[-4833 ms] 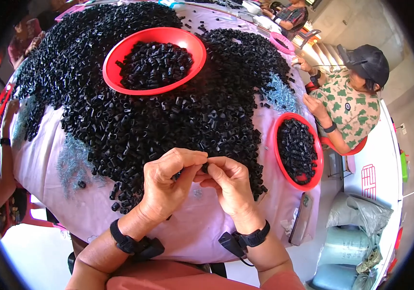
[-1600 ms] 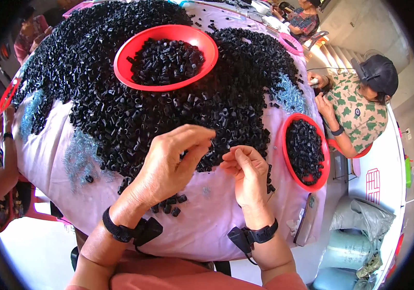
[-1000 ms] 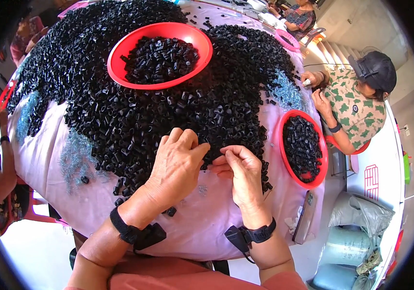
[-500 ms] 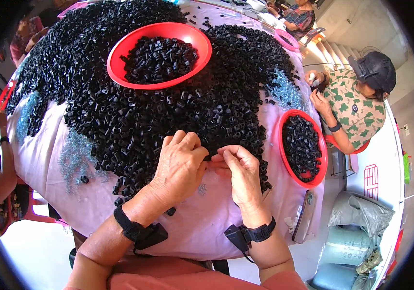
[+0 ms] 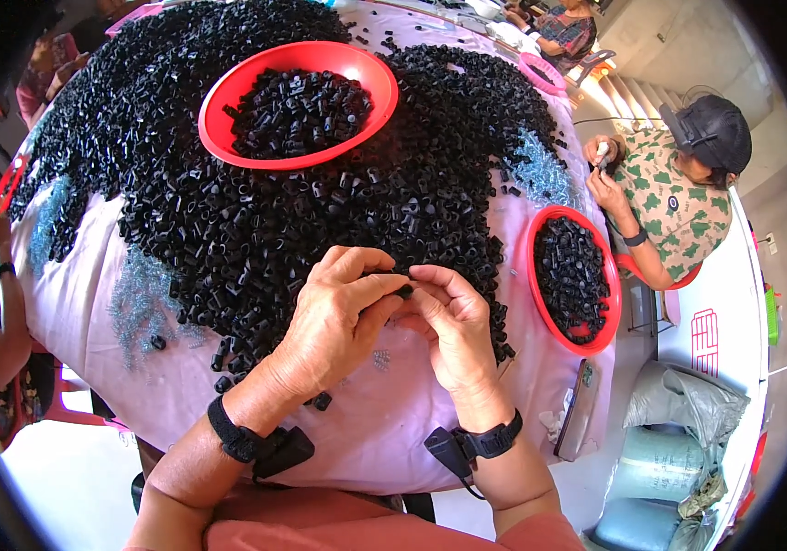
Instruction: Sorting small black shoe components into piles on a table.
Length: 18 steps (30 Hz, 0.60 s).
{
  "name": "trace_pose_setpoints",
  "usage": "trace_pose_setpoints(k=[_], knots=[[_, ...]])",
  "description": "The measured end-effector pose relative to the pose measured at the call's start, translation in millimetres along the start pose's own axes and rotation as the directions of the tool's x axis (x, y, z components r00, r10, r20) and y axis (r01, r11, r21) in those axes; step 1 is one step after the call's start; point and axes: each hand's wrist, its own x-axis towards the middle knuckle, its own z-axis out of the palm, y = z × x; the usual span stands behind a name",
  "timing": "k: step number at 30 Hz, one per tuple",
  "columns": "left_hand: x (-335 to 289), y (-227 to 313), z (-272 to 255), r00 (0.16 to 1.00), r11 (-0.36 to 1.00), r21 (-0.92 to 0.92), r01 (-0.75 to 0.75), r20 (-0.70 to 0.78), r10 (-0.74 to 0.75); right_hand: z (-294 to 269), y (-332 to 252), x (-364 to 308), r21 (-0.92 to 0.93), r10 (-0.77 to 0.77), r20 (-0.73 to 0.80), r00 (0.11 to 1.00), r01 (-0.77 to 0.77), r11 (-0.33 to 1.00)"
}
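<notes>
My left hand [image 5: 343, 308] is closed in a pinch on a small black plastic piece [image 5: 404, 290]. The fingertips of my right hand [image 5: 453, 326] meet it from the other side, thumb and forefinger pressed together at the piece. Whatever else lies between those fingers is hidden. Both hands hover over the near edge of a large heap of small hollow black plastic pieces [image 5: 256, 220]. A few tiny pale springs [image 5: 381, 359] lie on the pink cloth [image 5: 366, 441] below my hands.
A red bowl [image 5: 221, 129] of black pieces sits on the heap, and another red basin [image 5: 537, 275] stands to the right. Small bluish springs [image 5: 141, 303] lie left, more [image 5: 540, 174] at far right. A phone [image 5: 579, 409] rests near the right edge. Co-workers [image 5: 678, 193] sit around the table.
My hands have come closer together, and the black piece now shows between their fingertips. My right thumb and fingers have shifted round toward it. The heap and bowls look the same.
</notes>
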Motion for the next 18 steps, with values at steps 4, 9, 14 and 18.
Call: trace_pose_setpoints(k=[4, 9, 14, 18], knots=[[0.7, 1.0, 1.0, 1.0, 1.0, -0.012, 0.015, -0.003, -0.015, -1.0, -1.8, -0.4, 0.074, 0.026, -0.014, 1.0, -0.025, 0.997], [-3.3, -0.6, 1.7, 0.943, 0.882, -0.34, 0.326, 0.184, -0.278, -7.7, -2.8, 1.3, 0.087, -0.08, -0.147, 0.986, 0.093, 0.992], [-6.6, -0.8, 2.7, 0.932, 0.934, -0.237, 0.266, 0.309, -0.187, -7.4, -2.3, 3.6, 0.176, -0.061, -0.181, 0.982, 0.093, 0.98], [-5.1, -7.3, 0.6, 0.975, 0.983, -0.107, 0.152, 0.178, -0.131, -7.0, -2.4, 4.3, 0.172, -0.097, -0.161, 0.982, 0.125, 0.977]])
